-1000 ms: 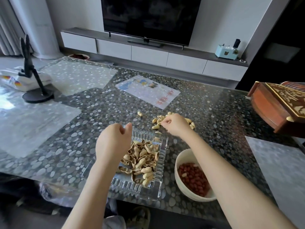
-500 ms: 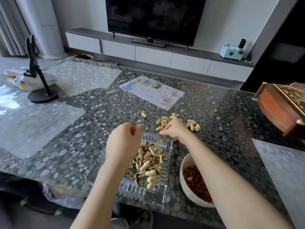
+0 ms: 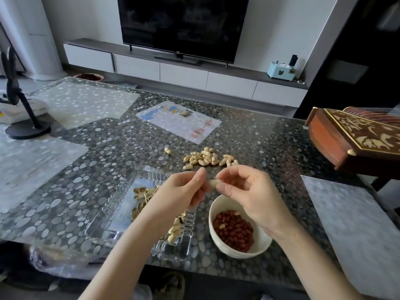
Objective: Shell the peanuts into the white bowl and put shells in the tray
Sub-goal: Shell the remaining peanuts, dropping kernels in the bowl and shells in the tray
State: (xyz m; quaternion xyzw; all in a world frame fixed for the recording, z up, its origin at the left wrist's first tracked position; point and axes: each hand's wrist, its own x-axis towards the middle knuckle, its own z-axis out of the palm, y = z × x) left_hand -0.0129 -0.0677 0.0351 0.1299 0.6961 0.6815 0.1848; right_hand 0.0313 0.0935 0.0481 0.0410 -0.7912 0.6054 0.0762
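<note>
One camera sits on the person's head. It looks forward and down at the table. The left hand and right hand are very near, low in the middle, toward 6 o'clock. The TV is far off at 12 o'clock. The wide view reaches a stand at 9 o'clock and a box at 3 o'clock.

Left grip, right grip (both bare)

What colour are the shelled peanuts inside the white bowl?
The shelled peanuts are dark red-brown, a few pale; seen best in the head view.
</note>
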